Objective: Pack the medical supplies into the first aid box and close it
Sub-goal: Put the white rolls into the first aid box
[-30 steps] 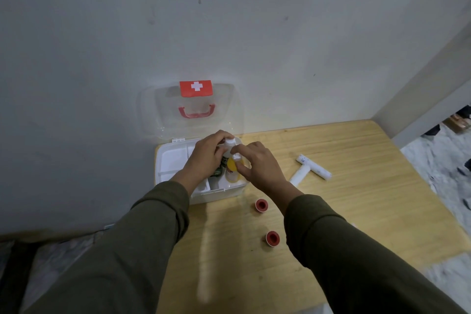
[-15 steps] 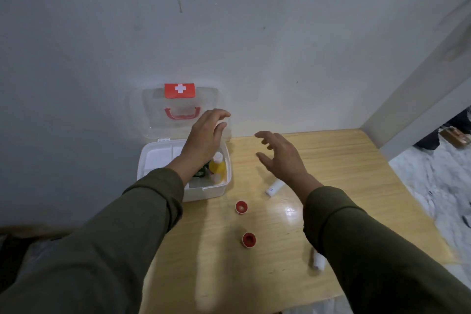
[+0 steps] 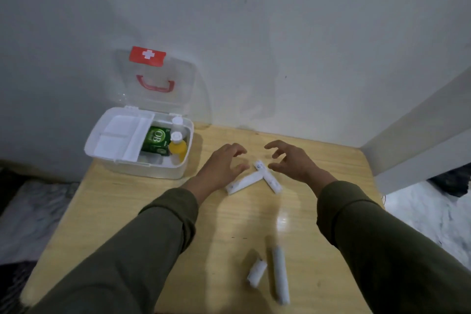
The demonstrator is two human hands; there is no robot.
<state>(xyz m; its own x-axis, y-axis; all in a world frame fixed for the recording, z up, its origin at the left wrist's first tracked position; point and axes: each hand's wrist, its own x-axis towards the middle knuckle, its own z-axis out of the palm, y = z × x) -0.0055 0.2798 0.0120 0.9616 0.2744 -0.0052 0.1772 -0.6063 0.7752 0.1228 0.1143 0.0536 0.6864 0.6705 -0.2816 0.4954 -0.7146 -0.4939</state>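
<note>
Wooden table (image 3: 219, 224): left hand (image 3: 221, 163) and right hand (image 3: 293, 160) held spread, empty, flanking crossed white packets (image 3: 254, 179).

first aid box open, four white rolls still on the table

the white plastic first aid box (image 3: 142, 169) sits at the far left of the light wooden table (image 3: 224, 224), its clear lid (image 3: 163, 89) with red cross label and red handle standing upright against the wall. a white divided tray (image 3: 122, 137) covers its left half; the right half holds a green carton (image 3: 156, 141), a yellow bottle with a white cap (image 3: 177, 146) and a clear white-capped bottle (image 3: 177, 122) behind it. two long white wrapped rolls (image 3: 245, 183) (image 3: 269, 177) lie touching in a v at mid-table. near the front edge lie a short white roll (image 3: 257, 273) and a longer white roll (image 3: 280, 274), just beside each other.
</note>
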